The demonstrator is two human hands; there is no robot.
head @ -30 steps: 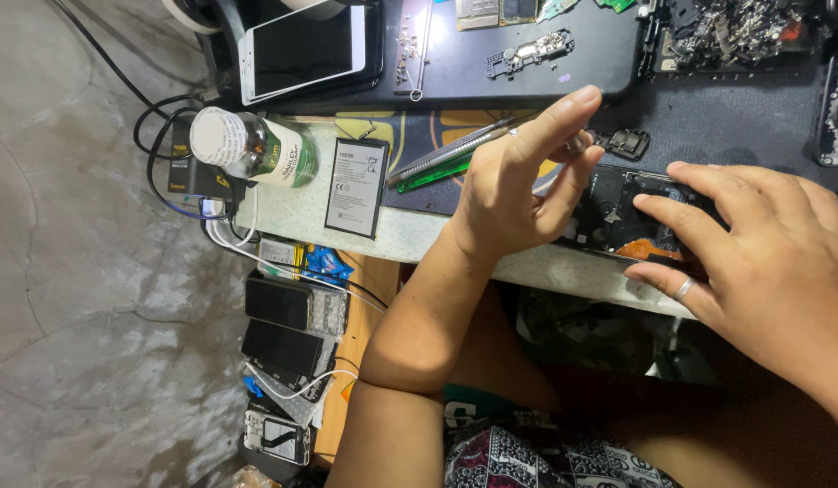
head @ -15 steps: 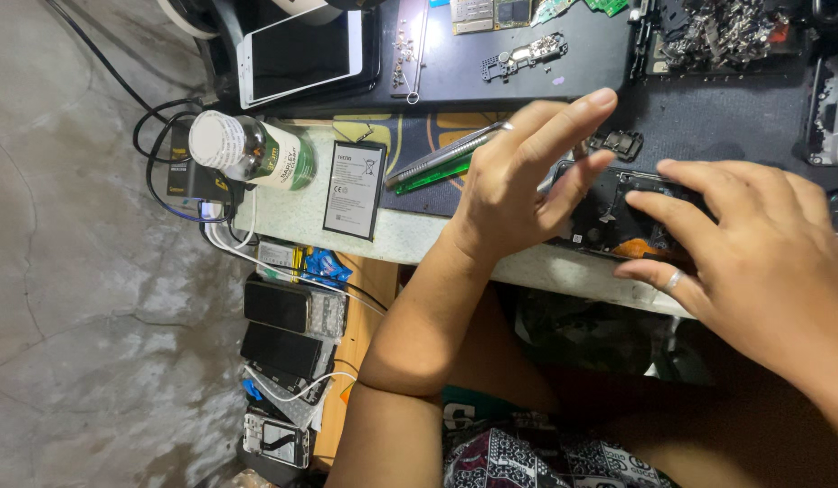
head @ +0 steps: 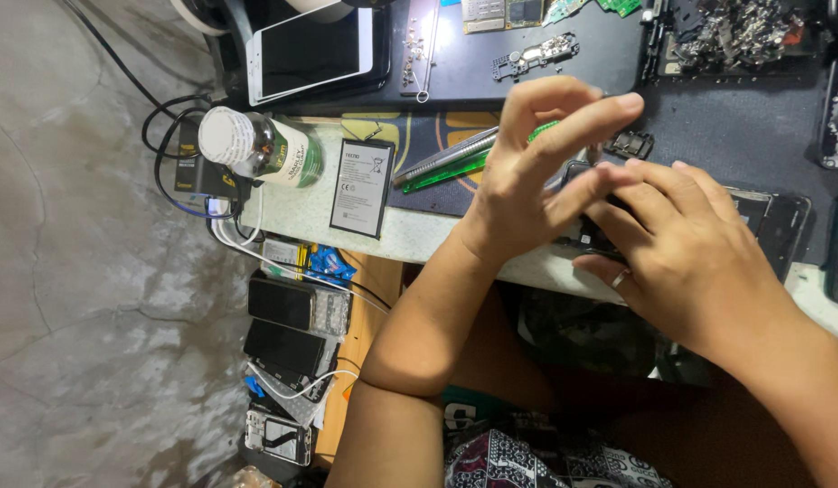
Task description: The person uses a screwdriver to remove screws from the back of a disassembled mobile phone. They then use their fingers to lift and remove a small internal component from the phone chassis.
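A dark opened phone (head: 577,242) lies at the front edge of the black work mat (head: 735,136), mostly hidden under both hands. My left hand (head: 536,176) hovers over its left end. Its index finger and thumb are raised and bent, and its lower fingers reach down to the phone. My right hand (head: 695,267), with a ring on one finger, lies over the phone from the right, its fingertips meeting the left hand's fingers. Metal tweezers and a green tool (head: 442,163) lie just left of the left hand.
A flat black battery (head: 362,187) and a green bottle with a white cap (head: 261,147) lie at the left. A white phone (head: 310,50), circuit boards (head: 532,54) and a heap of small parts (head: 735,32) sit at the back. Several phones (head: 291,327) are stacked on a lower shelf, with cables (head: 179,136) nearby.
My right hand has slid left until its fingers meet the left hand. The left hand's fingers have curled and lifted over the phone.
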